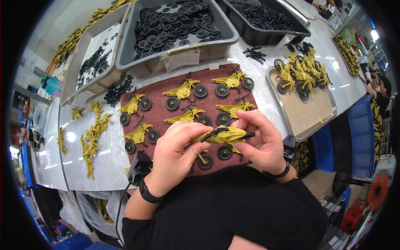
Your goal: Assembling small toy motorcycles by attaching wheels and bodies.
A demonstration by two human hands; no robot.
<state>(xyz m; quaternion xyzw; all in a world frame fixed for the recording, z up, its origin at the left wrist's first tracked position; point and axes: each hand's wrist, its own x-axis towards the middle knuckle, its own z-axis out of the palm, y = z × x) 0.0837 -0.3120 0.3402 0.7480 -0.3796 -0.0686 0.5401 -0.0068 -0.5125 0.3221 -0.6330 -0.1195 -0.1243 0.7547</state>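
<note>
In front of my chest, a yellow plastic toy motorcycle body lies level across both hands. A black handlebar lies along its left part, and a dark tip sticks out at its right end. My left hand is closed on the left end, thumb and fingers pinching it. My right hand grips the right end, with the thumb against the near side and the index finger raised. Below and behind my hands, a maroon cloth bears rows of yellow bodies with black wheels and handlebars beside them, some partly hidden.
A grey bin of black wheels stands behind the cloth, flanked by a tray of small black parts and a dark bin. At right, a metal tray holds wheeled toy motorcycles. Loose yellow bodies lie at left.
</note>
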